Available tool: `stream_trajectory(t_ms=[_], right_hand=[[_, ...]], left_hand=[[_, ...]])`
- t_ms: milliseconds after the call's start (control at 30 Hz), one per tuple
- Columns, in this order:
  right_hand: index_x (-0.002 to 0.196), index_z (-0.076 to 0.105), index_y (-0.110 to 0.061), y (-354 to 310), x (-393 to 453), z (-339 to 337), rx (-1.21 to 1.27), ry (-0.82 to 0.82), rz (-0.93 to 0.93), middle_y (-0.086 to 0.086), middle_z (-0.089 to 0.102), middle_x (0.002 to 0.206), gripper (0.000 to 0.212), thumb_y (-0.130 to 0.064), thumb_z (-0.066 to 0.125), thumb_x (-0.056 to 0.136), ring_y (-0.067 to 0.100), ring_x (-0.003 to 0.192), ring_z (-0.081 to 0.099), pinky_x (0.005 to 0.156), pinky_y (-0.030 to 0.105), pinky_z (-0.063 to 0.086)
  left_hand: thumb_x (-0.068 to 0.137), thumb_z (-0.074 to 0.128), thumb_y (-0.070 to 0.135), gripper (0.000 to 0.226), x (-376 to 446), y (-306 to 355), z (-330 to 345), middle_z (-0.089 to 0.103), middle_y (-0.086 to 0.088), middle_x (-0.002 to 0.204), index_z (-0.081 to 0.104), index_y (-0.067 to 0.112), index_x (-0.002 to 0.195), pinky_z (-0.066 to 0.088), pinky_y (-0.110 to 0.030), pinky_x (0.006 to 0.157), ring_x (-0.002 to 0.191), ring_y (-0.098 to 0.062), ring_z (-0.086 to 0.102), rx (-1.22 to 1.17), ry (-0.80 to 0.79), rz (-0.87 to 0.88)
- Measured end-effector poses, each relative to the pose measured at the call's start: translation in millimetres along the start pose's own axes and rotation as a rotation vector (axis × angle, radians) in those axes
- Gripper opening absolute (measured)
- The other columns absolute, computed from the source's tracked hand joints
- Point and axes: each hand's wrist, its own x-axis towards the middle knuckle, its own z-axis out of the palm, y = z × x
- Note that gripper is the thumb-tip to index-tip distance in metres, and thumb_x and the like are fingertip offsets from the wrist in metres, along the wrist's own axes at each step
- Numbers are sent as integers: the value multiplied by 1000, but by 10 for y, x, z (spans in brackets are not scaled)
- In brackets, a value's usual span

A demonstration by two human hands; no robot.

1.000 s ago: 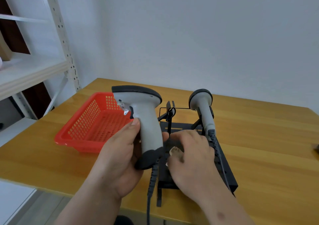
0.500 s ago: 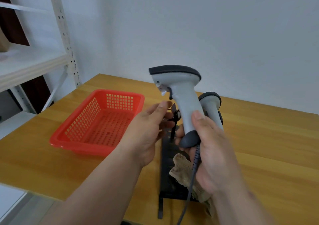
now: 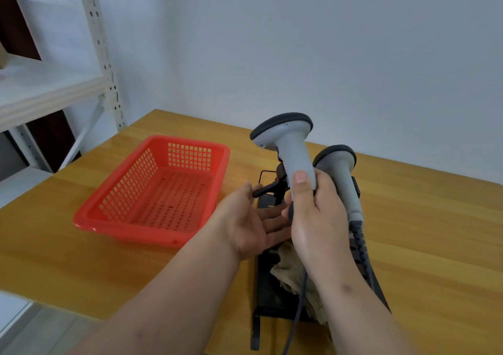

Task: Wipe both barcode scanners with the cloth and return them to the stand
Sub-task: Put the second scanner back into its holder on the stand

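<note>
Right hand gripping upright scanner by handle, head pointing left, hiding cloth partly; left hand lying open.

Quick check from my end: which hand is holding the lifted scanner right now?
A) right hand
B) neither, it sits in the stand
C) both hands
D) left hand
A: the right hand is wrapped around the handle of the lifted scanner, while the left hand is open beside it, palm up.
</note>
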Motion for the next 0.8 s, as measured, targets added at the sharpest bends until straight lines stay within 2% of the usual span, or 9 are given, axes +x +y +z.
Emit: stream_trajectory(t_ms=[100, 200, 267, 367, 467, 533, 667, 733, 800], right_hand=[[121, 51, -25, 47, 27, 80, -9, 17, -8, -7, 59, 85, 35, -44, 28, 102, 13, 78, 60, 66, 25, 43], [130, 50, -27, 60, 41, 108, 14, 33, -9, -9, 59, 89, 38, -43, 28, 103, 11, 83, 60, 72, 26, 44], [138, 46, -26, 65, 53, 113, -7, 20, -13, -9, 60, 93, 39, -39, 29, 104, 9, 83, 59, 74, 27, 46], [148, 35, -26, 75, 51, 118, -59, 0, -30, 1, 63, 111, 48, -42, 27, 104, 16, 96, 61, 87, 37, 51], [152, 27, -29, 69, 37, 136, -89, 0, -35, 5, 59, 130, 61, -52, 23, 96, 22, 115, 58, 99, 44, 48], [153, 23, -31, 66, 27, 150, -104, 4, -39, 5, 55, 136, 67, -55, 21, 90, 22, 122, 55, 102, 46, 46], [153, 15, -36, 46, 6, 165, -132, -8, -26, 5, 55, 135, 56, -49, 24, 99, 21, 122, 55, 102, 46, 47], [153, 13, -36, 60, 31, 158, -163, 0, -32, 3, 57, 130, 54, -43, 26, 102, 20, 116, 57, 99, 45, 48], [154, 14, -35, 99, 57, 134, -164, 1, -5, 1, 59, 122, 53, -40, 26, 102, 18, 107, 60, 92, 41, 50]], left_hand=[[100, 30, 51, 48, 53, 13, -17, 66, -21, 120, 57, 14, 117, 58, -44, 68, 111, -31, 61, -122, -43, -61], [100, 32, 46, 46, 143, 9, -61, 70, -21, 107, 47, 25, 137, 58, -51, 62, 113, -30, 59, -176, -122, -71], [100, 34, 42, 45, 185, 4, -81, 72, -21, 97, 51, 17, 133, 58, -53, 59, 115, -29, 58, -208, -146, -61], [101, 37, 35, 40, 190, -2, -68, 71, -21, 82, 63, 6, 109, 58, -52, 57, 99, -29, 61, -223, -167, -33], [101, 40, 29, 34, 165, 3, -51, 69, -22, 63, 60, 1, 102, 58, -43, 52, 68, -29, 65, -262, -144, -1], [101, 41, 27, 34, 153, 1, -33, 66, -22, 57, 60, -1, 98, 57, -36, 59, 67, -27, 57, -288, -120, -14], [99, 43, 31, 58, 185, -10, -36, 65, -20, 55, 67, -8, 64, 47, -36, 82, 85, -21, 57, -290, -58, -53], [100, 44, 32, 47, 235, -9, -54, 68, -20, 62, 65, -1, 75, 42, -38, 98, 100, -19, 51, -309, -26, -54], [99, 44, 34, 42, 283, -8, -86, 69, -19, 73, 65, 3, 80, 33, -39, 109, 102, -18, 47, -285, -3, -44]])
